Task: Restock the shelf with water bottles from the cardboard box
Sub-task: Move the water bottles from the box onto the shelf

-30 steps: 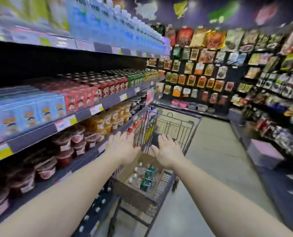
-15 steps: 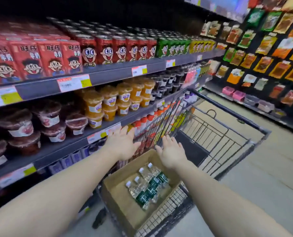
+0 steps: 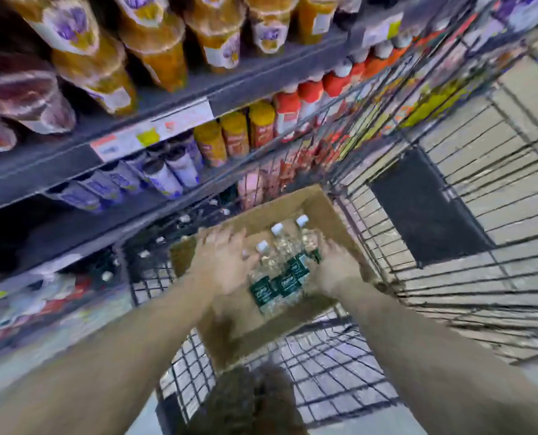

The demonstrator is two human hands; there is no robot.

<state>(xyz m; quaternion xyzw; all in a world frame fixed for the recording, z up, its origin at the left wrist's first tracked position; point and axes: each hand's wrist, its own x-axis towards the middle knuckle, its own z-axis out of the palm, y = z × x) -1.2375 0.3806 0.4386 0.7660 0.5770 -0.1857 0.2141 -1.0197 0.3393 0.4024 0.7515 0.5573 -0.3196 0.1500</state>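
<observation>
Head view: both hands have dropped from above the cart into the cardboard box (image 3: pixel 321 208), which sits at the near end of the wire cart (image 3: pixel 449 246), so the first pick looks under way. The left hand (image 3: pixel 226 265) and right hand (image 3: pixel 336 268) now flank the three water bottles (image 3: pixel 280 271) lying inside; blur hides whether either grips. Earlier they hovered, spread.

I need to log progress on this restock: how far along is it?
Barely started. Done: nothing that shows. In hand: both hands, left hand and right hand, reach into the cardboard box on either side of three water bottles; the blur hides any grip. Left: every bottle must go onto the shelf.
</observation>
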